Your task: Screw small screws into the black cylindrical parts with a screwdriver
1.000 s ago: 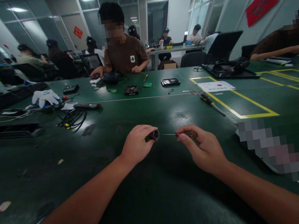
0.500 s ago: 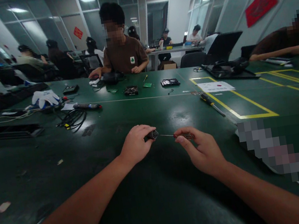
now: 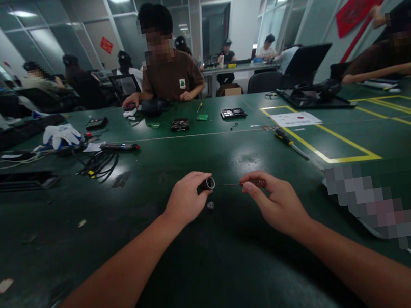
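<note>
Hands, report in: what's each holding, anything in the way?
Left hand gripping dark cylinder. Right hand holding thin screwdriver, apart from cylinder. Small grey piece below cylinder; nothing seen between screwdriver and cylinder.

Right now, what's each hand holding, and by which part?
Left hand: a dark tube, gripped around its side, open rim exposed. Right hand: a thin-shafted tool, by its handle, shaft clear of the fingers.

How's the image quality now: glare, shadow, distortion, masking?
Head view: dim, with glare on the green table; head view: dark shadow beside the right forearm; head view: background verticals lean near the edges; head view: pixelation obscures the flat item; head view: thin shaft faint.
</note>
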`<action>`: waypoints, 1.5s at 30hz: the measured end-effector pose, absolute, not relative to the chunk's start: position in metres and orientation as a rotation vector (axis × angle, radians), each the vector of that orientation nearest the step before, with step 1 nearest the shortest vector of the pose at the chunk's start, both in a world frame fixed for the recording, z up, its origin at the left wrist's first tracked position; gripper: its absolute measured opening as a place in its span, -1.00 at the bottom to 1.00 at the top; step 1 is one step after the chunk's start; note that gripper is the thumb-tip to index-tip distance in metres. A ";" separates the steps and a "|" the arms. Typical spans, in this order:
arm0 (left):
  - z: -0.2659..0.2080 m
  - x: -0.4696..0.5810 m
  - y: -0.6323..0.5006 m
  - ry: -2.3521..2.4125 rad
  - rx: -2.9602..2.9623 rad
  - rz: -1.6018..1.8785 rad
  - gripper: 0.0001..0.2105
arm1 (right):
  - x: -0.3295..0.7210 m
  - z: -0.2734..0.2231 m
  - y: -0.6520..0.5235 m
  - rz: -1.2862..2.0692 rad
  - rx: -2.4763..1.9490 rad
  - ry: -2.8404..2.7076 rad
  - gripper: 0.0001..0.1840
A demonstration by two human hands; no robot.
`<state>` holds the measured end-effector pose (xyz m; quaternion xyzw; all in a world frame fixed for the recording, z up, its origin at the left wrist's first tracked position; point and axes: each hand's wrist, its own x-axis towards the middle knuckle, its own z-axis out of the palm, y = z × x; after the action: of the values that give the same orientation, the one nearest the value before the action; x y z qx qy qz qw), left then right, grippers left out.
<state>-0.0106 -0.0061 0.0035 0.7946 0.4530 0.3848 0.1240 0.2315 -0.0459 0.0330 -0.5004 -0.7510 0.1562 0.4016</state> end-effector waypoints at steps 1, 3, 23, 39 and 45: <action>0.004 -0.010 -0.006 1.319 2.310 1.127 -0.61 | 0.232 0.033 -0.046 0.399 -1.270 -1.895 -0.76; 0.005 -0.010 -0.006 1.317 2.310 1.125 -0.61 | 0.232 0.032 -0.045 0.405 -1.281 -1.887 -0.76; 0.048 -0.030 -0.020 1.208 2.420 -0.039 -0.61 | 0.235 0.026 -0.040 0.479 -1.287 -1.810 -0.73; 0.040 -0.059 0.011 1.207 2.071 0.573 -0.82 | 0.236 0.026 -0.038 0.501 -1.281 -1.814 -0.73; 0.046 -0.124 0.031 1.089 1.296 1.277 -0.78 | 0.238 0.024 -0.039 0.533 -1.267 -1.819 -0.73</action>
<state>-0.1237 0.0314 0.0457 0.5332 0.4481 0.5253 0.4888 0.2380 -0.0394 0.0242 -0.5048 -0.7250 0.2124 0.4177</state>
